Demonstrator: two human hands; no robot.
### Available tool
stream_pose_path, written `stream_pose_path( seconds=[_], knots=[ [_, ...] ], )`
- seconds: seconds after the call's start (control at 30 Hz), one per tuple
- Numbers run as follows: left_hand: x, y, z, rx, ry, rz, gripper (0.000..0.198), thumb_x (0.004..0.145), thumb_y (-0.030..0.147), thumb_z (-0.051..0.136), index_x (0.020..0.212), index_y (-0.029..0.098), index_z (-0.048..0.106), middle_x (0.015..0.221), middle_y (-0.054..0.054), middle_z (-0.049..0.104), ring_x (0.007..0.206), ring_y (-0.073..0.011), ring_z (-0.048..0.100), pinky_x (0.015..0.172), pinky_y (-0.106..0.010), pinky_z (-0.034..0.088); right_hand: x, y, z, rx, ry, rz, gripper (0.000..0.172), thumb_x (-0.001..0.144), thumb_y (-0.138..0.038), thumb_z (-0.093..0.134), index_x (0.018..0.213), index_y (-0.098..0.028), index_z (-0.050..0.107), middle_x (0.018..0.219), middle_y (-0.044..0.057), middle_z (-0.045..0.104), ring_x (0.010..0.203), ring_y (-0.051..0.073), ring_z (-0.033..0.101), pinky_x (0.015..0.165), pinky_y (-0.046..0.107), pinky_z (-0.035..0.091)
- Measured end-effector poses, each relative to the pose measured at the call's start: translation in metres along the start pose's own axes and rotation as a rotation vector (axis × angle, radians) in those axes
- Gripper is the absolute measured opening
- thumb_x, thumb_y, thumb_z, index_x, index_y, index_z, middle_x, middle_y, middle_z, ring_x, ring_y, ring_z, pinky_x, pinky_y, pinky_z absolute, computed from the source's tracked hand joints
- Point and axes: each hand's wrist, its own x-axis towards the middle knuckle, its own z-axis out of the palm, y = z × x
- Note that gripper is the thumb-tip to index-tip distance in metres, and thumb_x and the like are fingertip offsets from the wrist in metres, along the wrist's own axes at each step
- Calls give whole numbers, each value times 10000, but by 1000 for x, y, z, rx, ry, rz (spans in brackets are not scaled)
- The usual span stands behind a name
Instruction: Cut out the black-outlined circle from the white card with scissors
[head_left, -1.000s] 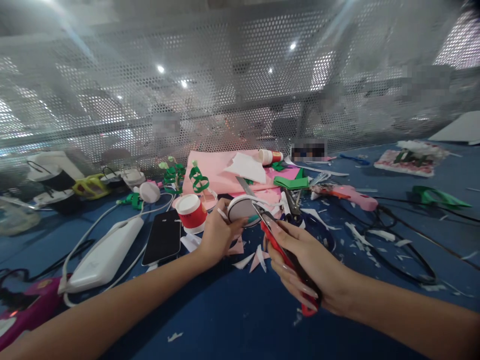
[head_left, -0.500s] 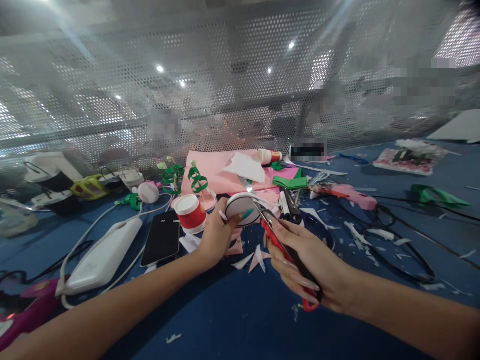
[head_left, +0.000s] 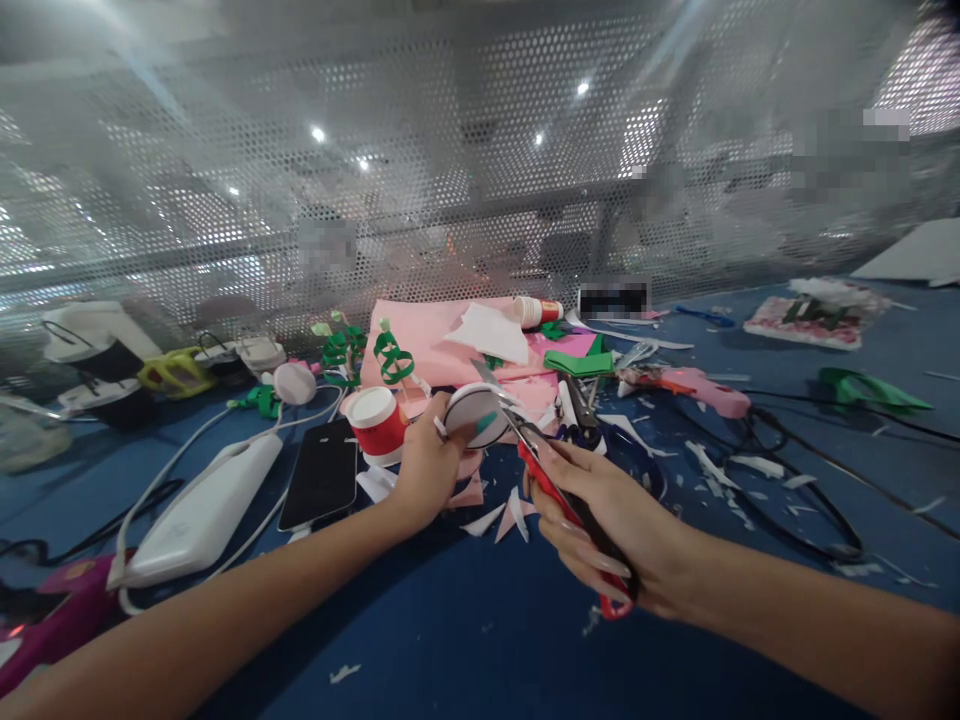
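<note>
My left hand (head_left: 429, 455) is closed around a round white paper cup (head_left: 474, 402) with a thin dark rim. Its mouth faces me, and the teal-nailed thumb reaches inside; the cup's far side is hidden. In my right hand (head_left: 600, 505) is a pair of scissors (head_left: 551, 480) with red and black handles. Their blades lie across the right side of the cup's rim, pointing up and left. Just left of my left hand stands a red paper cup (head_left: 377, 430) with a white top.
Pink paper sheets (head_left: 420, 335), stacked cups (head_left: 537, 312) and green paper (head_left: 581, 362) lie at the back. A phone (head_left: 321, 475) and white power bank (head_left: 202, 510) are left, near a purple glue gun (head_left: 71, 610). A pink glue gun (head_left: 705, 388), cables and paper scraps (head_left: 514, 515) surround the right.
The white cup has tilted and shifted slightly left in my left hand. The scissors have moved a little left with it, staying at the rim.
</note>
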Motion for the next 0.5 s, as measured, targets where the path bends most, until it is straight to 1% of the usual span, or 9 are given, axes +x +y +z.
stream_pose_path(
  seconds=[0.07,0.23,0.37,0.5],
  knots=[
    [1,-1,0,3,1,-7,170,731,195,545,899,193,518,794,-1,608,676,-137,568,535,-210,460,1,1,-1,-5,-11,-5,244,913,-325,360,705,-208,407,418,-92,427,200,23,240,199,134,277],
    [-4,2,1,43,-12,72,140,728,165,544,867,181,548,706,27,590,671,-113,547,606,-201,451,-2,0,1,-4,16,-10,252,918,-291,334,691,-207,405,404,-91,417,198,28,241,191,131,273],
    [-8,4,0,166,-29,110,83,730,165,547,811,179,560,627,49,546,596,-95,491,553,-187,410,-3,-1,1,10,23,-10,230,915,-292,346,708,-212,406,407,-96,417,202,29,242,191,127,268],
    [-4,2,0,76,-22,45,133,726,149,532,850,190,558,680,34,580,635,-117,537,555,-199,433,-2,0,-1,-6,-15,7,292,916,-329,350,661,-203,413,368,-92,392,194,27,232,192,128,265]
  ],
)
